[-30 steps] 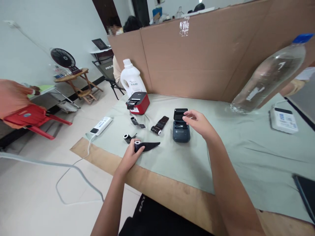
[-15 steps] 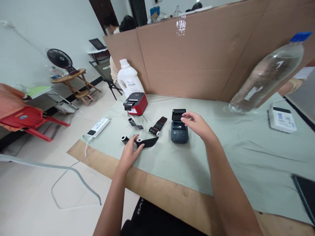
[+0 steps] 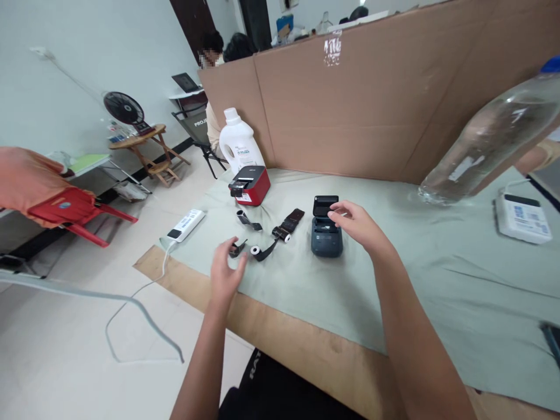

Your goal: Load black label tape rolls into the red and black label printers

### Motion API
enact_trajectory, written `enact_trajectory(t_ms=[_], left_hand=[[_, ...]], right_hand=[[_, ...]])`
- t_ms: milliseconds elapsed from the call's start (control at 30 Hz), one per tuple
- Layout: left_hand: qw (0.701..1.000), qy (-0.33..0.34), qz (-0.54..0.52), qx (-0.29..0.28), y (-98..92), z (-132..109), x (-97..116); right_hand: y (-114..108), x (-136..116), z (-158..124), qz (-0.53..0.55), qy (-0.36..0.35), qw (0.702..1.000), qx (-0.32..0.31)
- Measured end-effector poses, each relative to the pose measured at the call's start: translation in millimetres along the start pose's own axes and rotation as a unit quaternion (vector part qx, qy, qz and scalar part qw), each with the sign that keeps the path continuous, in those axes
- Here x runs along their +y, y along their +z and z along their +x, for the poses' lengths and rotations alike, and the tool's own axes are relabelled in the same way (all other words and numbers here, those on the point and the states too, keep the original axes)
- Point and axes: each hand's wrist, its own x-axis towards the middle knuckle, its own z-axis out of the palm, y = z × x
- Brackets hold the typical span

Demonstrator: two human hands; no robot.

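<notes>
My left hand [image 3: 225, 273] is over the front of the cloth, thumb and fingers apart, beside a small black roll [image 3: 237, 251] that it partly covers. Just right of it lies a second black roll [image 3: 258, 253] with a white core and a loose tail. My right hand [image 3: 359, 226] has bent, parted fingers at the right edge of the raised lid of a small dark label printer [image 3: 326, 236]; whether they touch the lid is unclear. Between the hands, a wider black roll [image 3: 289, 224] lies partly unrolled. Behind it is another black roll [image 3: 248, 220].
A red and black printer [image 3: 251, 185] and a white jug [image 3: 240, 143] stand at the back left, before a cardboard wall [image 3: 336, 116]. A large water bottle [image 3: 485, 143] leans at right, near a white box [image 3: 522, 219]. A power strip [image 3: 187, 226] lies at the left edge.
My left hand has come off the roll with the white core and shifted left to the other roll. My right hand stays by the printer lid. The view has turned slightly left.
</notes>
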Motion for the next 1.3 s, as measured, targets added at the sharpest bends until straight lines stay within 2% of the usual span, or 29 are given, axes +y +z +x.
enact_trajectory(t_ms=[67,100,167,267,333,400,500,567,600,667,700,833,867,933,1033,1100,1200,1300], left_hand=[[0.998,-0.019,0.03,0.059,-14.1,20,-9],[0.997,-0.025,0.043,0.06,-18.6,35,-16],[0.998,-0.024,0.066,0.002,-20.6,72,-30],[0.985,-0.019,0.076,-0.151,-6.1,126,-45],[0.969,-0.019,0.071,-0.236,9.7,152,-47],[0.96,-0.018,0.078,-0.267,24.3,164,-43],[0.975,-0.018,0.024,-0.222,36.5,161,-27],[0.973,-0.039,-0.115,-0.196,37.7,149,-7],[0.96,-0.051,-0.195,-0.195,36.8,142,5],[0.923,-0.054,-0.308,-0.225,33.8,128,36],[0.913,-0.038,-0.325,-0.245,32.3,122,53],[0.866,0.053,-0.32,-0.381,34.9,111,119],[0.857,0.071,-0.319,-0.397,38.6,112,132],[0.86,0.1,-0.307,-0.394,49.1,116,151],[0.875,0.125,-0.281,-0.374,68.8,124,164],[0.87,0.13,-0.284,-0.382,81.7,126,165],[0.855,0.132,-0.298,-0.403,98.6,124,156],[0.878,0.146,-0.272,-0.366,112.2,110,140]], right_hand=[[-1,-3,-2,-0.004,0.0,1.0,0.003],[-1,-4,-2,-0.004,-0.001,1.0,0.005],[0,-5,-2,-0.001,0.0,1.0,0.003],[5,-5,-1,0.001,-0.002,1.0,-0.005],[7,-4,-1,-0.001,-0.007,1.0,-0.013],[9,-3,-1,-0.005,-0.008,1.0,-0.019],[8,-5,-2,-0.007,-0.008,1.0,-0.024],[8,-8,-4,-0.004,-0.009,1.0,-0.025],[8,-10,-5,0.001,-0.01,1.0,-0.025],[8,-12,-5,0.013,-0.017,1.0,-0.022],[8,-13,-5,0.02,-0.024,0.999,-0.019],[6,-13,-5,0.054,-0.053,0.997,-0.017],[4,-13,-5,0.064,-0.058,0.996,-0.024],[-1,-13,-6,0.081,-0.062,0.994,-0.038],[-11,-13,-7,0.094,-0.055,0.994,-0.026],[-15,-12,-7,0.089,-0.059,0.994,-0.017],[-17,-4,-4,0.04,-0.083,0.995,-0.041],[-10,10,4,-0.03,-0.083,0.996,-0.033]])
